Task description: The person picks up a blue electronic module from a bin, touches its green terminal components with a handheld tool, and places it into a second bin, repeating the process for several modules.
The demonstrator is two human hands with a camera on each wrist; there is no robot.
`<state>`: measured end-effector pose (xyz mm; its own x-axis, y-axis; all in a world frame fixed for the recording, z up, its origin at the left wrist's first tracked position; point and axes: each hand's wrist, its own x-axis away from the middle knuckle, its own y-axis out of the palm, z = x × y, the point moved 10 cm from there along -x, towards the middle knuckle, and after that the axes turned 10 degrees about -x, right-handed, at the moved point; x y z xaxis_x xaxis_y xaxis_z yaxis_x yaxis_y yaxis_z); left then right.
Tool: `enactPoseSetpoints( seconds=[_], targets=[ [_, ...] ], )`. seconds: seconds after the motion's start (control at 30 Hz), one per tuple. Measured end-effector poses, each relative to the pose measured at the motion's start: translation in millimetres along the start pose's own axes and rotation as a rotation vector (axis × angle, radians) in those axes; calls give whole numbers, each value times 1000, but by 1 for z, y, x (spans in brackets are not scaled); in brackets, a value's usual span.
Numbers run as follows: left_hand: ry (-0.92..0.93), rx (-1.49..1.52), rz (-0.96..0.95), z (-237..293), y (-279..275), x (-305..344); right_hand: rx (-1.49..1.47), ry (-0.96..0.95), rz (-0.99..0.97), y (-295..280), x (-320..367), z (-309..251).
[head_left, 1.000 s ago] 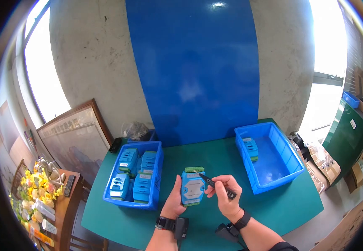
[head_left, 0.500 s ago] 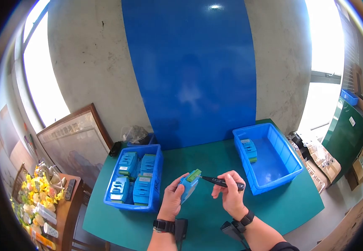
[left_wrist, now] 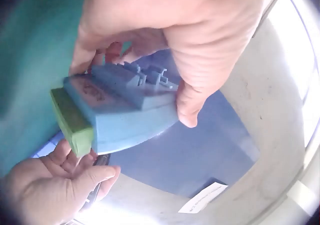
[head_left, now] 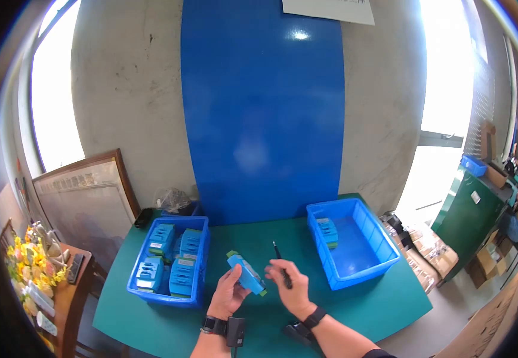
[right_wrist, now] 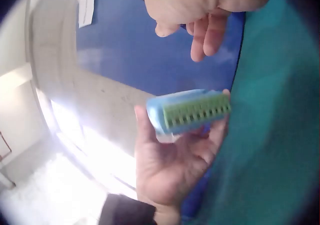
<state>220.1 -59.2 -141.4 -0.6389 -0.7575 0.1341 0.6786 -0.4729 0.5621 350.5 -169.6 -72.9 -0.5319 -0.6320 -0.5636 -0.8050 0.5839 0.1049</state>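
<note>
In the head view, my left hand (head_left: pixel 228 293) grips a blue plastic module (head_left: pixel 247 275) by its sides, tilted above the table. The left wrist view shows its clip side and a green terminal block (left_wrist: pixel 75 125) at one end. Slots in a row mark the green block (right_wrist: pixel 197 111) in the right wrist view. Just right of the module, my right hand (head_left: pixel 296 292) holds a slim black screwdriver (head_left: pixel 278 255), its tip pointing up and away from the module. Part of the screwdriver's handle is hidden by the fingers.
To the left stands a blue bin (head_left: pixel 200 268) with several similar modules (head_left: pixel 149 273). Another blue bin (head_left: pixel 360 259) on the right holds one module (head_left: pixel 327 232). Both are on the green table (head_left: pixel 253 334). A clear plastic bag (head_left: pixel 174 200) lies behind the left bin.
The left hand has turned the module from label side up to a tilt, now sloping down rightward. The right hand has drawn the screwdriver off the terminal block and swung its tip upward. The head view has shifted.
</note>
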Motion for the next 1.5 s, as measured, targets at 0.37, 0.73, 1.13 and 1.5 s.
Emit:
enactPoseSetpoints(
  seconds=[0.37, 0.73, 1.13, 1.5],
  targets=[
    [58, -105, -216, -6, 17, -2, 479, -297, -226, 34, 3, -64],
    [-6, -324, 106, -6, -10, -4, 689, -162, -50, -178, -188, -132],
    [-5, -317, 105, -2, -8, -1, 1063, 178, 54, -227, -142, 21],
    [-17, -359, 101, -3, -6, 0, 952, 560, 71, -248, -135, 70]
  ],
)
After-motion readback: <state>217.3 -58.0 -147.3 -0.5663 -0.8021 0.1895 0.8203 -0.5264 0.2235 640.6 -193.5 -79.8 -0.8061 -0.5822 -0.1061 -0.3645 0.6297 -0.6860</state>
